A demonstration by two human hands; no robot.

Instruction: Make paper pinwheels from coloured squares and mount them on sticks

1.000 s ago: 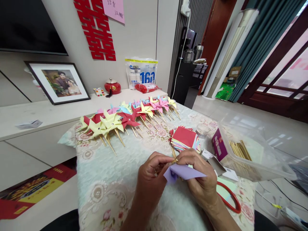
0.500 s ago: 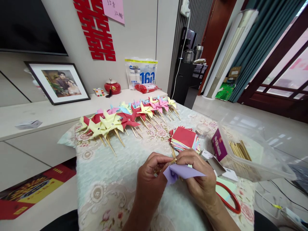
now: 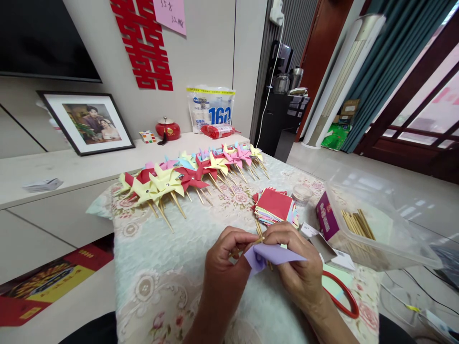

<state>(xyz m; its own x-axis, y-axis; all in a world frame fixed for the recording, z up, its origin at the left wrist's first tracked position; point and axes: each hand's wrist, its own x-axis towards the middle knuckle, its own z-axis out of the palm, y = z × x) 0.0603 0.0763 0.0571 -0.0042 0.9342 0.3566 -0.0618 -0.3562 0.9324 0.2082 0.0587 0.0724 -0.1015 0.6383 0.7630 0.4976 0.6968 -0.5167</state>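
Through my remote feed, I see the left hand [image 3: 227, 260] pinched shut on a wooden stick [image 3: 259, 240] and the right hand [image 3: 300, 260] closed on purple paper [image 3: 281, 254] between them, seemingly steadying both above the floral tablecloth [image 3: 172, 267].

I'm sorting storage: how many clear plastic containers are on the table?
2: the large rectangular bin holding sticks, at the table's right side, and the small round tub beside the paper stack. Others may be hidden behind the pinwheels.
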